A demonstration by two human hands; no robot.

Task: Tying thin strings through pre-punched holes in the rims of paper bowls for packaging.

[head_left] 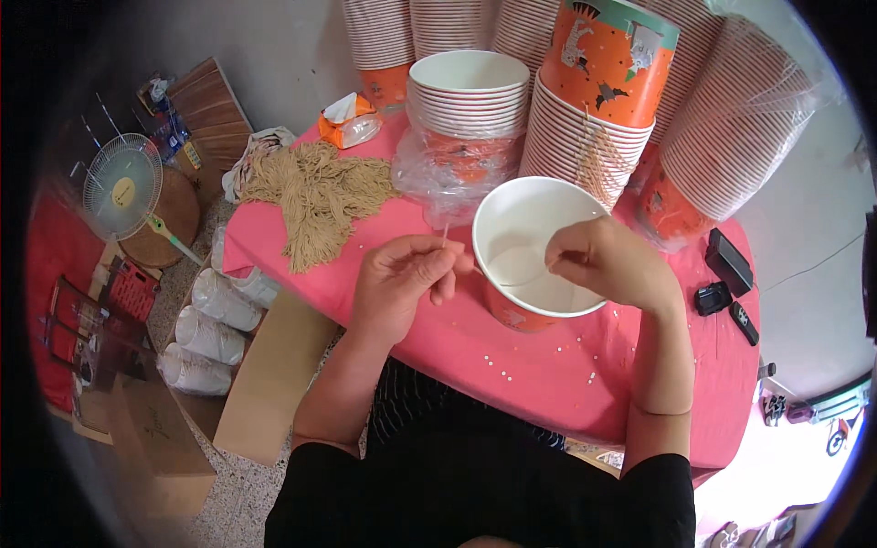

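A: Any room round the bucket [530,237] for us?
B: Pink cloth [539,388] in front runs to the edge; stacked buckets [575,151] crowd behind.
A: Our hands?
B: Our left hand [402,283], just left of it, pinches a thin pale strip [446,232]; our right hand [617,260] curls over its mouth, can't tell what's held.

The left hand's grip [411,276] pinches a thin pale strand [445,234] beside a round, white-lined orange paper bucket [539,208]; the right hand's grip [610,258] hangs over the bucket's opening. Tan yarn [324,194] lies bundled on the pink-covered tabletop [566,379].
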